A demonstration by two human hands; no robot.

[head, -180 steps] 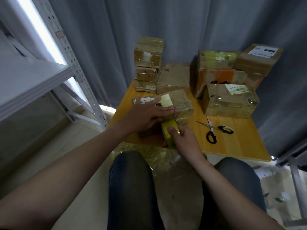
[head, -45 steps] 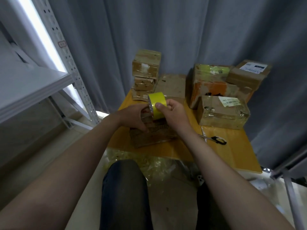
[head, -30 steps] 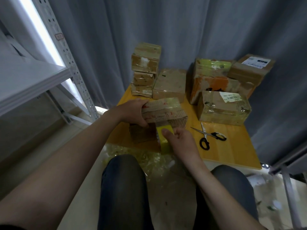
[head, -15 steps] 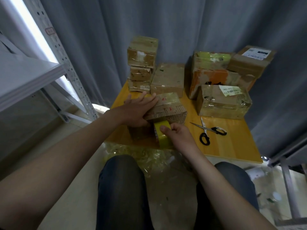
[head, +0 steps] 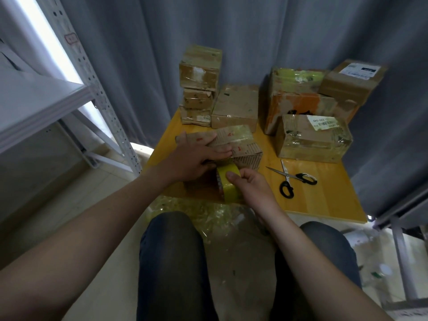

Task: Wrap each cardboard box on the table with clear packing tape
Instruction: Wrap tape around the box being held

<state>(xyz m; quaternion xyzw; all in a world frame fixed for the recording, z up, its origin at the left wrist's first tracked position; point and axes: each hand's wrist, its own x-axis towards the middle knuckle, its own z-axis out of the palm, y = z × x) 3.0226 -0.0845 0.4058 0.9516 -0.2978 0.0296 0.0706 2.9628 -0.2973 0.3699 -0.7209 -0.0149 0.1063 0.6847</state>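
A cardboard box [head: 240,147] with red marks and printed lines lies at the near edge of the yellow wooden table [head: 328,195]. My left hand [head: 196,158] lies flat on its top, fingers pressing down toward the near side. My right hand [head: 250,184] grips a yellowish roll of packing tape [head: 228,184] held against the box's near face, thumb on the roll's rim. A shiny band of tape crosses the box's top. The box's near face is mostly hidden by my hands.
Black-handled scissors [head: 289,181] lie on the table right of the box. Several taped boxes stand behind: a stack [head: 200,84] at the back left, a flat box [head: 236,107], a labelled box [head: 312,137]. A metal shelf [head: 41,100] is left. Crumpled tape scraps [head: 203,212] lie below.
The roll went from above the box down to its near face over the last second. My left hand has shifted from gripping the box's left end to pressing on its top.
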